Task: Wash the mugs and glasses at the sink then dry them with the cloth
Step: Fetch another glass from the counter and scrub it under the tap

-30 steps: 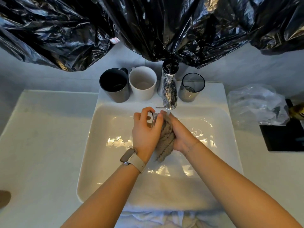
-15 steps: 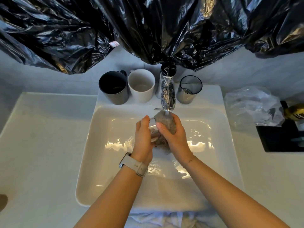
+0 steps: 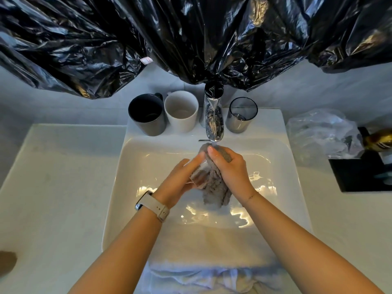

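Over the white sink (image 3: 118,187), under the tap (image 3: 213,117), both hands work on one clear glass (image 3: 198,176), mostly wrapped in a grey knitted cloth (image 3: 215,189). My left hand (image 3: 180,181) holds the glass from the left, its fingers lying along it. My right hand (image 3: 230,168) grips the cloth over the glass's top end, and the cloth's tail hangs down into the basin. On the ledge behind stand a dark grey mug (image 3: 147,115), a white mug (image 3: 181,112) and a smoky glass (image 3: 240,116).
Black plastic sheeting (image 3: 191,39) hangs low over the back of the sink. A white towel (image 3: 212,276) lies over the sink's front edge. To the right sit a crumpled clear bag (image 3: 322,134), a black tray (image 3: 360,175) and a brown bottle (image 3: 379,140).
Both hands moved up under the tap with the glass and cloth. The right hand now wraps over the top, and the cloth's tail hangs lower.
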{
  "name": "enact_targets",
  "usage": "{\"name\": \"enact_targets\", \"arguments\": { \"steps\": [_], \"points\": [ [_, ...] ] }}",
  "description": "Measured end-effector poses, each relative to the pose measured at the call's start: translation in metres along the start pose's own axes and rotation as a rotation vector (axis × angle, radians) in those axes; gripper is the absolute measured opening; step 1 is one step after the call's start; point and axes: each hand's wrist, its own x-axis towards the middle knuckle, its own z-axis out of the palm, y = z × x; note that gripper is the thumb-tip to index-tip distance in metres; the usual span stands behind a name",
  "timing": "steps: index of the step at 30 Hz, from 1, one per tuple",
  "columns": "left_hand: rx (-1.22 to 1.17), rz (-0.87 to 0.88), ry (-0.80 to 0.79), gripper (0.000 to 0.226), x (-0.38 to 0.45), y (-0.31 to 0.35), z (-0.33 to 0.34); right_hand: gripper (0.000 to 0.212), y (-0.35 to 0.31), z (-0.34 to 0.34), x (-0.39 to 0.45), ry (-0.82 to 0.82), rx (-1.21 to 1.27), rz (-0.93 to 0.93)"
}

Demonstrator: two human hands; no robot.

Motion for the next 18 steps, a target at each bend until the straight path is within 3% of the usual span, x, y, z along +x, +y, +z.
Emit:
{"name": "enact_targets", "arguments": {
  "steps": [3, 5, 7, 11, 15, 18],
  "points": [
    [0.123, 0.020, -0.082, 0.049, -0.001, 0.001, -0.009, 0.030, -0.004, -0.004, 0.005, -0.007, -0.110, 0.024],
    [0.230, -0.038, -0.169, 0.033, 0.003, 0.005, -0.012, 0.048, -0.004, -0.004, 0.008, -0.020, -0.203, 0.022],
    [0.250, -0.125, -0.231, 0.024, 0.006, 0.006, -0.012, 0.050, -0.003, -0.003, 0.010, -0.035, -0.260, -0.019],
    [-0.127, -0.168, -0.200, 0.049, 0.013, -0.007, -0.002, 0.033, -0.003, -0.002, 0.020, 0.058, -0.241, -0.051],
    [-0.394, -0.086, -0.037, 0.053, 0.021, -0.015, 0.010, 0.007, 0.002, 0.005, 0.018, -0.074, -0.042, 0.027],
    [-0.545, -0.045, -0.004, 0.052, 0.026, -0.023, 0.017, 0.017, 0.018, 0.008, 0.003, -0.027, -0.124, -0.060]
  ]
}}
